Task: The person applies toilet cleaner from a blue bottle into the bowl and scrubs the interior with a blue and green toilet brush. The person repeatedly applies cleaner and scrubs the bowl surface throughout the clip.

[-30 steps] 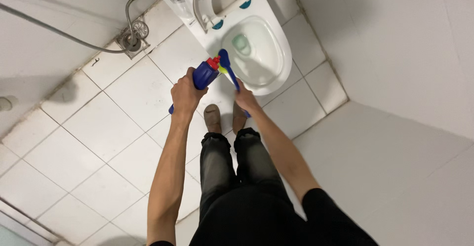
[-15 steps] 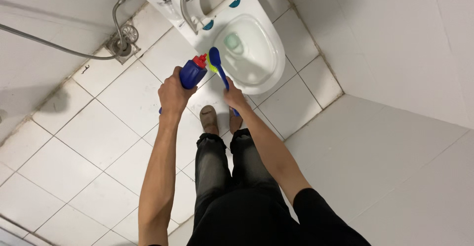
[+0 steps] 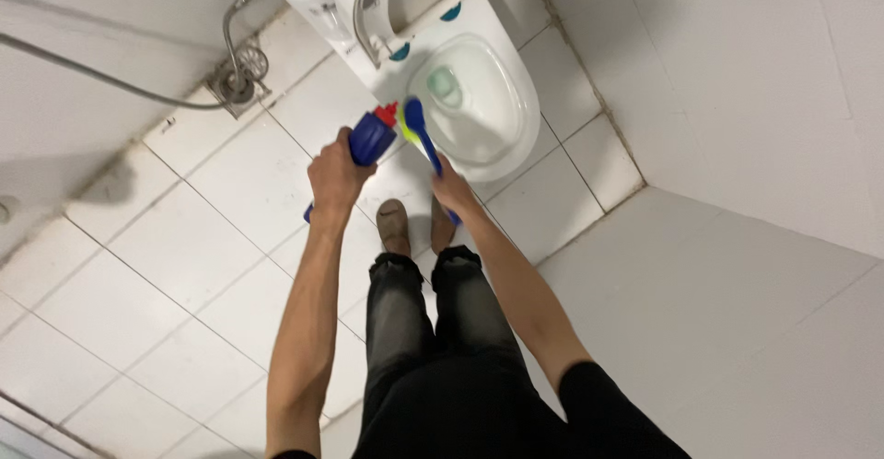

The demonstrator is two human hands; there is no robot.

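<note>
Nearest the camera, black trousers run down to two brown shoes (image 3: 396,225) planted on the white tiled floor (image 3: 184,266), toes pointing at the toilet's front edge. Just beyond them the left hand (image 3: 336,178) is wrapped tight around the waist of a blue cleaner bottle (image 3: 371,139), its red cap (image 3: 388,113) tipped up and forward toward the bowl rim. That bottle looks like a rigid plastic squeeze type, probably moderately heavy with liquid and likely to turn slippery if wet, so the full-fist hold around the narrow middle seems the sound place to grasp it; squeezing there should also push out the contents. The right hand (image 3: 453,190) is closed around the lower handle of a blue toilet brush (image 3: 422,137), whose head with yellow-green bristles sits just beside the red cap, over the near-left edge of the toilet. The brush appears light and stiff, its long handle giving leverage; a hold low on the shaft suits it, though how firmly the fingers clamp cannot be told. Farther off, the white toilet bowl (image 3: 516,123) stands open with water at its bottom, seat and lid (image 3: 387,17) raised against the tank. At the far left corner of the floor, a metal hose (image 3: 92,72) runs to a wall valve (image 3: 241,77).
</note>
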